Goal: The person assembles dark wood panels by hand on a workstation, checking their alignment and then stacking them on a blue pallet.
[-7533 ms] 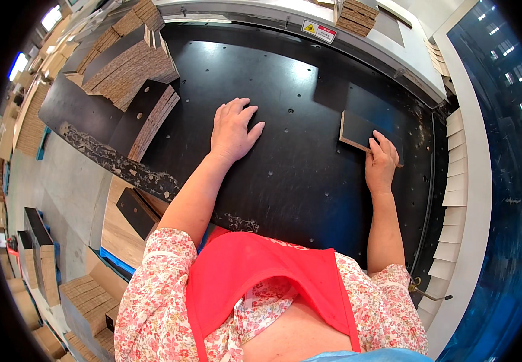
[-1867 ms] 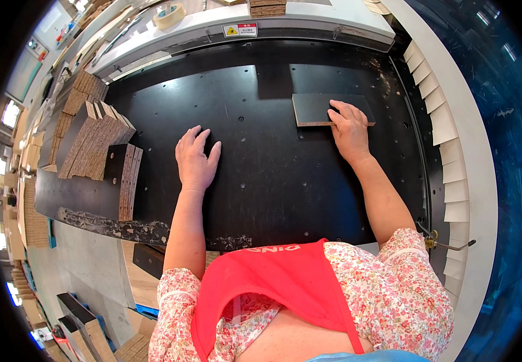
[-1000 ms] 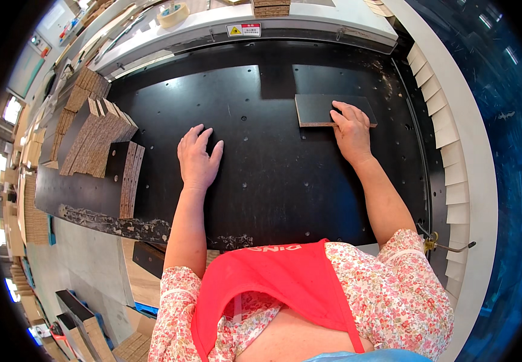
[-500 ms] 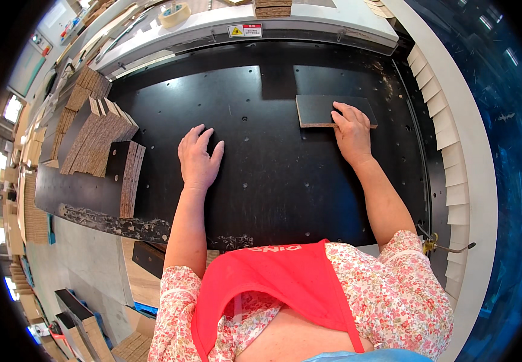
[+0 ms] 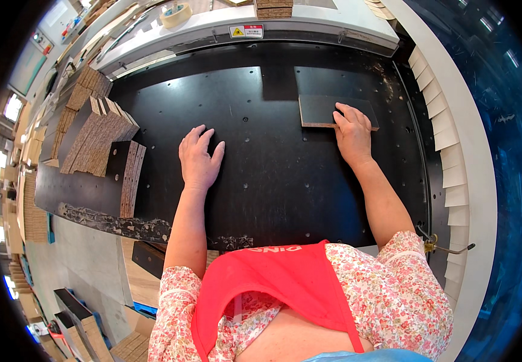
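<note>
Flat on the black table lies a dark rectangular particleboard panel (image 5: 316, 110), with a raw brown near edge, at the right of the head view. My right hand (image 5: 353, 130) rests over its near side, fingers bent and close together on its top face; the thumb's hold is partly hidden. My left hand (image 5: 199, 155) lies palm down on the bare tabletop, its fingers spread, touching only the table. Left of it stands a small group of dark panels (image 5: 129, 179) on edge, some with drilled holes.
The black table (image 5: 249, 181) is dotted with small holes. More stacked panels (image 5: 98, 136) stand at its left end. A grey beam (image 5: 324, 30) with a warning label crosses the far side; a tape roll (image 5: 176, 15) sits behind it. White pleated bellows (image 5: 451, 157) run along the right.
Both hands and the panel hold practically the same places. The whole view has shifted very slightly.
</note>
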A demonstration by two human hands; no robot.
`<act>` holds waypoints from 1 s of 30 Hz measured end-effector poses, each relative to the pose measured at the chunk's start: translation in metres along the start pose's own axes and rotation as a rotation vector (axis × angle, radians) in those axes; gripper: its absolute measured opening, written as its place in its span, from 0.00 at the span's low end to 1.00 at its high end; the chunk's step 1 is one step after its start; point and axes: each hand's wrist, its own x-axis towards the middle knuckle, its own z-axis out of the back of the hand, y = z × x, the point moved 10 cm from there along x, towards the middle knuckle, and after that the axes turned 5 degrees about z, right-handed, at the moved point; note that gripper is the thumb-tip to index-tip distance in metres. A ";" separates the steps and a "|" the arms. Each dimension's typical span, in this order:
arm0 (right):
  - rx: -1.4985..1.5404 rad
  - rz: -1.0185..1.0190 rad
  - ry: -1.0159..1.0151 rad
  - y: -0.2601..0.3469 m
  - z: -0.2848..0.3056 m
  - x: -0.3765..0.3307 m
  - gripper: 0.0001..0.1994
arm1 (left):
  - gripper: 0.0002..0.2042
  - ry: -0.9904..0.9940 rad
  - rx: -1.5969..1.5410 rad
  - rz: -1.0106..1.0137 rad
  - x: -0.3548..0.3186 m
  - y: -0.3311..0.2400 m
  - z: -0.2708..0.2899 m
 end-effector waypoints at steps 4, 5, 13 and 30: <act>-0.004 0.002 0.005 0.000 -0.001 0.000 0.11 | 0.21 0.005 0.000 0.001 0.000 0.001 0.000; -0.002 0.002 0.007 0.000 0.000 0.000 0.11 | 0.21 0.008 0.001 0.001 0.000 0.001 0.000; -0.027 0.006 0.011 -0.001 -0.001 0.000 0.12 | 0.21 -0.002 0.005 0.002 0.000 0.002 -0.002; -0.167 -0.143 0.011 -0.042 -0.003 -0.007 0.13 | 0.21 -0.005 -0.012 -0.003 0.000 0.002 0.000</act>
